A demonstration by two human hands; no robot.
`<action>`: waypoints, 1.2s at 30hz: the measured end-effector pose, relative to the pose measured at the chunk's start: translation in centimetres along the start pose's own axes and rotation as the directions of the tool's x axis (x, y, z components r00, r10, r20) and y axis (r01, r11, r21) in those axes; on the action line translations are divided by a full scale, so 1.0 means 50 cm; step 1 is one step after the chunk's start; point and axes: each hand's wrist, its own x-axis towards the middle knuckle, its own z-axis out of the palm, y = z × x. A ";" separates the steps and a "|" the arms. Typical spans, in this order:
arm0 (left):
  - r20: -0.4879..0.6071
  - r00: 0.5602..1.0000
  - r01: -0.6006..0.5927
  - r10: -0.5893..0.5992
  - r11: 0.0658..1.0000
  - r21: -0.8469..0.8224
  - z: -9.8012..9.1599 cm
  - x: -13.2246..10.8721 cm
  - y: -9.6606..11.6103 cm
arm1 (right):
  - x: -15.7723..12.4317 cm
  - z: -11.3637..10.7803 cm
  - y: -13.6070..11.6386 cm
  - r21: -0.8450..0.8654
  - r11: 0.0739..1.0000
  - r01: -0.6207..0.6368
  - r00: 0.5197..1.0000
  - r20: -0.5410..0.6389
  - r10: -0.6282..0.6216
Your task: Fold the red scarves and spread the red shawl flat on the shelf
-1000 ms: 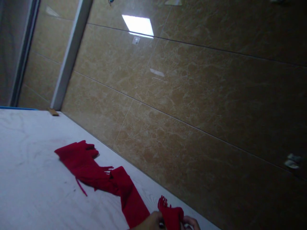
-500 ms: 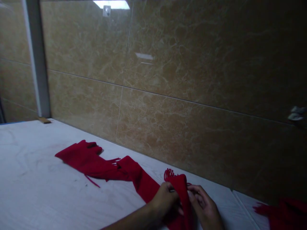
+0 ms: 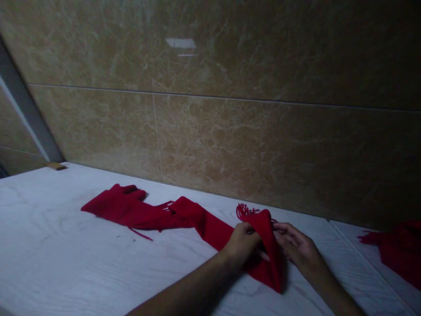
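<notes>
The person's two hands meet at the near end of a red fringed scarf (image 3: 217, 228), which runs in a crumpled strip across the white wood-grain tabletop (image 3: 98, 263), close to the marbled tile wall (image 3: 230, 145). The left hand (image 3: 243, 242) reaches in under a turned-over flap, its fingers partly hidden, so whether they pinch or merely prop the cloth cannot be told. The right hand (image 3: 297, 246) works the flap's opposite edge, bent fingers and thumb seemingly pinching it. Holding it from both sides probably keeps the fold raised, with its fringe (image 3: 245, 212) pointing toward the wall. Farther right, beyond a seam, lies another red cloth (image 3: 399, 254), apart from both hands, perhaps to leave working room.
</notes>
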 end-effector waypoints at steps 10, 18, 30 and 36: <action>0.014 0.999 -0.033 0.033 0.999 -0.001 -0.011 -0.008 0.002 | 0.005 -0.012 0.000 -0.058 0.998 -0.008 1.000 0.030 0.009; 0.068 0.997 0.025 -0.028 0.999 0.047 -0.016 -0.002 -0.009 | -0.001 -0.021 0.007 -0.041 0.999 0.026 0.996 0.082 -0.022; 0.065 0.997 -0.031 0.029 0.999 0.039 -0.014 -0.010 -0.010 | -0.008 -0.003 0.023 0.030 0.999 -0.022 0.996 0.092 0.019; 0.020 1.000 0.005 -0.006 0.999 0.049 -0.018 -0.007 -0.015 | -0.006 -0.010 0.034 -0.009 0.999 0.049 0.998 0.031 -0.049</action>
